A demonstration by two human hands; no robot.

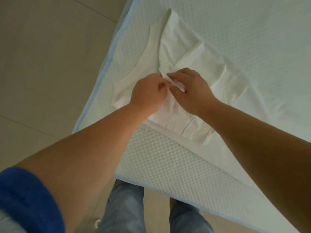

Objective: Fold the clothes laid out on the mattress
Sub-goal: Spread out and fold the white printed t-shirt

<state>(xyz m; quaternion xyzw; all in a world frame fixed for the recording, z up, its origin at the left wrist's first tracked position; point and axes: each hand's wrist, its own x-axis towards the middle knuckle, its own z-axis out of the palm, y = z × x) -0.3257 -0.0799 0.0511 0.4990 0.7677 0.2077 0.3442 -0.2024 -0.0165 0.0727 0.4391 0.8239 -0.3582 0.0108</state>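
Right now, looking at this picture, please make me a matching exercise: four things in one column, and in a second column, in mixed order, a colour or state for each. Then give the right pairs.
Column one:
1. white garment
2. mattress
3. left hand
4. sleeve

Column two:
A. blue, at the picture's lower left corner
B. pale, with a quilted surface
C. pinching a fold of cloth, next to the right hand
D. lying creased and partly folded

Pairs: 1-D, 2-B, 3-C, 4-A
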